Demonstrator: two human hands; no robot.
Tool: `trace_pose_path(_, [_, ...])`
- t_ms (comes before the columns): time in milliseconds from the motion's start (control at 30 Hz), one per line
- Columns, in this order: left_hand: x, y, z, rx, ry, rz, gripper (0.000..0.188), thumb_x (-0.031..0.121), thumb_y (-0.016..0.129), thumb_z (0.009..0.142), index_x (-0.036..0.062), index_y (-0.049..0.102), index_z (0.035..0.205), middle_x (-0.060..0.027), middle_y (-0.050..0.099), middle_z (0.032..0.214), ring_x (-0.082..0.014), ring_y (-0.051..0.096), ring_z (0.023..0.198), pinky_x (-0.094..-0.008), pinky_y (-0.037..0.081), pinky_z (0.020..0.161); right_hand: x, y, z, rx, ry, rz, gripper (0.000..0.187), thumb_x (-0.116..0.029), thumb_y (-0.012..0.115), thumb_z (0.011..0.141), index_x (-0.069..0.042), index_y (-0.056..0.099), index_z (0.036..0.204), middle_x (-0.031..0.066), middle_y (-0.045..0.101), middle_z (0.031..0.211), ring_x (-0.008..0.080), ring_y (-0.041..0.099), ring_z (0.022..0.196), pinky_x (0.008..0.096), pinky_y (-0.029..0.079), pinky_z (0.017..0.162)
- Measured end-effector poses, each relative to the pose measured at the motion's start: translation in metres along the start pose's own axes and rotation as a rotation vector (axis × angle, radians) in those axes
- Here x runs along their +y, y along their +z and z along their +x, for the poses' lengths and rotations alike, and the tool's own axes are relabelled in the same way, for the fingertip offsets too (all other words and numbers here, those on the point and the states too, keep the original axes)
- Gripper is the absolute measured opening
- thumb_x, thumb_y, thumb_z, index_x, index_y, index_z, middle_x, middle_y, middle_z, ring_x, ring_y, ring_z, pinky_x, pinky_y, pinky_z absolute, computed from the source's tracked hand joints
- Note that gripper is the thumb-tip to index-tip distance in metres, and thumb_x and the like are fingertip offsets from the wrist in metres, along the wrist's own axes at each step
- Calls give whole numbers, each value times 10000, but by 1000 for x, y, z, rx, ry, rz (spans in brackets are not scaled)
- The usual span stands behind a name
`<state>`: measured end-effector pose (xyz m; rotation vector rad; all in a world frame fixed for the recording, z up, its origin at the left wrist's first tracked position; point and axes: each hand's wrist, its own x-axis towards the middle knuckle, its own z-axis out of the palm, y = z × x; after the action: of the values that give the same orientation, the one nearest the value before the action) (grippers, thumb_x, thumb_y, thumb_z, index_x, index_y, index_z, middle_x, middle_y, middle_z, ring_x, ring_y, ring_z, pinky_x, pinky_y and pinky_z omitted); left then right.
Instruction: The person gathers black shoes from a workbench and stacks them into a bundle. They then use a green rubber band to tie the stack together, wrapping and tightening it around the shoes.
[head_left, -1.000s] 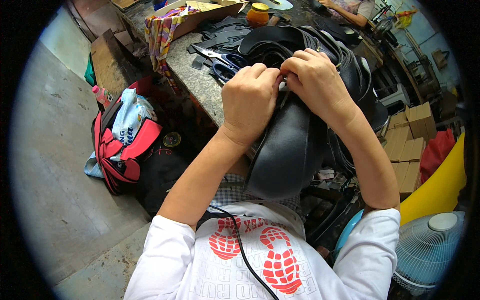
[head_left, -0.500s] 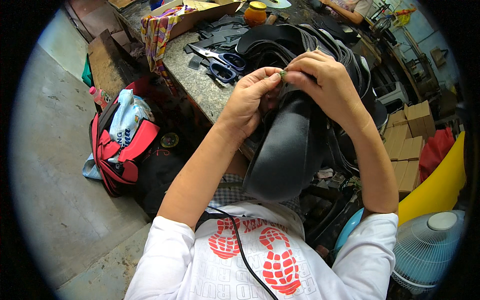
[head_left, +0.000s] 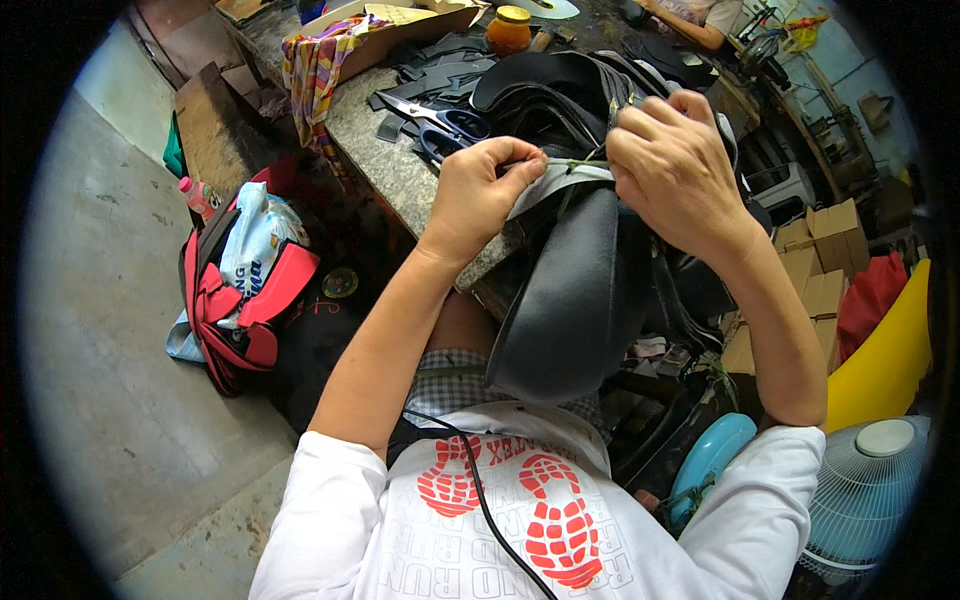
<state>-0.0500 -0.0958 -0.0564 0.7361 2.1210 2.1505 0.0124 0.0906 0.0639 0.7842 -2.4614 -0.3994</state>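
Note:
A thin green string (head_left: 585, 163) runs across between my hands, with what looks like a knot or crossing midway. My left hand (head_left: 480, 195) pinches one end between thumb and forefinger, beside the scissors. The right hand (head_left: 668, 165) is closed in a fist, knuckles up, with the other end going into it. Under the string lies a bundle of black leather-like pieces (head_left: 575, 290), curved and stacked, with the front ones drooping over the table edge toward my lap. A grey strip or edge (head_left: 560, 185) shows just below the string. What lies under my right palm is hidden.
Blue-handled scissors (head_left: 440, 125) and black scraps (head_left: 445, 70) lie on the speckled tabletop (head_left: 365, 130), near an orange jar (head_left: 509, 32). A red bag (head_left: 225, 300) sits at left. Cardboard boxes (head_left: 840, 240) and a fan (head_left: 865, 490) stand at right; another person's arm (head_left: 690, 25) is at the far side.
My hands were close together at a small green knot. They have moved apart, left hand leftward and right hand rightward, with the string now stretched between them and the grey strip showing.

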Motion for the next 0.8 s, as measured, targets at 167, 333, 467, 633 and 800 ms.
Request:
trace_pose_path(167, [-20,10,2,25,80,71,181,132,716,892,-6,734,1007,-135,743,901,-185,711,782,-291,540,725,-10,3,-21,-58,33,251,77,-125,636,800,-90,598,742,43,565,767,216,574,800,397,392,886])
trace_pose_path(333, [-18,9,7,4,98,108,187,151,702,898,-3,731,999,-161,736,900,-237,724,806,-318,544,739,-9,7,-21,-67,2,513,87,-127,610,804,-74,577,743,69,556,777,228,578,824,409,392,917])
trace_pose_path(467, [-5,13,8,12,97,118,196,171,692,901,2,729,993,-170,729,877,-243,723,799,-329,542,738,-1,4,-8,-58,284,774,158,-148,566,860,-4,608,810,117,583,754,265,586,719,363,452,734])
trace_pose_path(633, [11,16,9,-34,122,104,199,161,673,957,-24,707,1019,-8,673,779,-39,552,692,-222,445,606,-7,5,11,3,575,1325,212,-157,478,916,-11,517,766,-18,465,724,86,424,700,253,360,648])
trace_pose_path(800, [4,14,8,-17,49,143,214,167,671,952,-33,702,1020,-7,660,769,-50,545,677,-229,439,596,3,-2,15,-75,236,681,240,-223,532,961,-28,638,869,66,608,794,210,600,785,336,479,702])
